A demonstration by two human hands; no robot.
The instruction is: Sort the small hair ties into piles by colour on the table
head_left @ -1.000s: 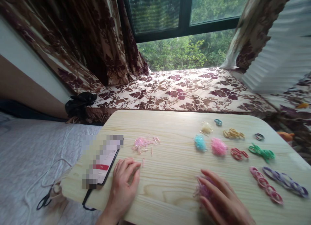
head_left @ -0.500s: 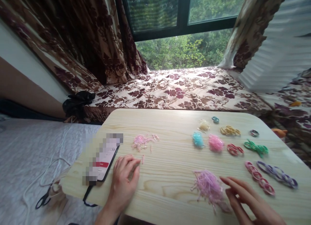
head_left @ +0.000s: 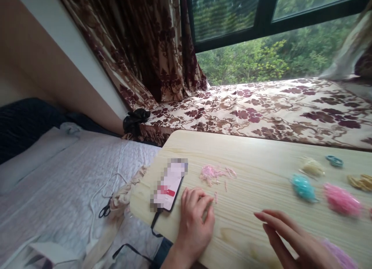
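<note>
My left hand (head_left: 194,224) lies flat on the light wooden table (head_left: 261,172), fingers apart, next to a phone (head_left: 168,184) and just below a small heap of pale pink elastic bands (head_left: 213,173). My right hand (head_left: 293,240) hovers low over the table's near edge with fingers stretched out toward the left and nothing in them. A lilac heap of bands (head_left: 341,257) shows just behind that hand at the bottom right. Further right lie a turquoise heap (head_left: 303,186), a bright pink heap (head_left: 341,200) and a cream heap (head_left: 312,167).
A cable runs from the phone down over the table's edge. Left of the table is a bed with a white quilt (head_left: 58,191), scissors (head_left: 104,211) and a white cord. Behind stand a floral window seat (head_left: 261,110), curtains and a black scrunchie (head_left: 135,120).
The view has swung left, so the bands on the right have slid out of sight. My right hand has come off the lilac heap and moved left of it. My left hand has stayed put.
</note>
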